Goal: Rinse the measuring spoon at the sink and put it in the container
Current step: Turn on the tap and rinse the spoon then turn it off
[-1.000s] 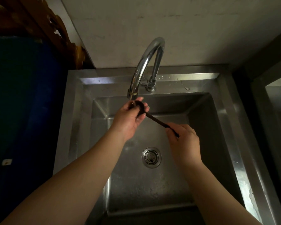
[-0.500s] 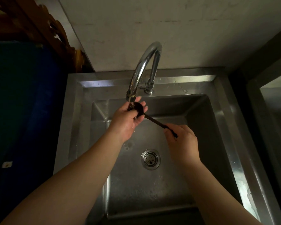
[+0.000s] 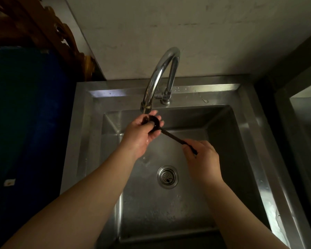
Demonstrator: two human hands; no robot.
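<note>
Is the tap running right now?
Cannot tell. No clear stream shows below the chrome gooseneck faucet spout; the left hand cups the dark measuring spoon beneath it.

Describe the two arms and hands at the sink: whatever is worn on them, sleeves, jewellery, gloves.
Both are bare. The left hand and right hand wear no gloves, and no rings or watch show. Both forearms are uncovered to the frame edge, with no sleeve in view. The left hand looks wet.

- One head-worn view, looking forward and steeply down into the steel sink (image 3: pixel 248 141) from close above.
- The faucet (image 3: pixel 162 72) stands ahead at centre; both forearms enter from the bottom edge.
</note>
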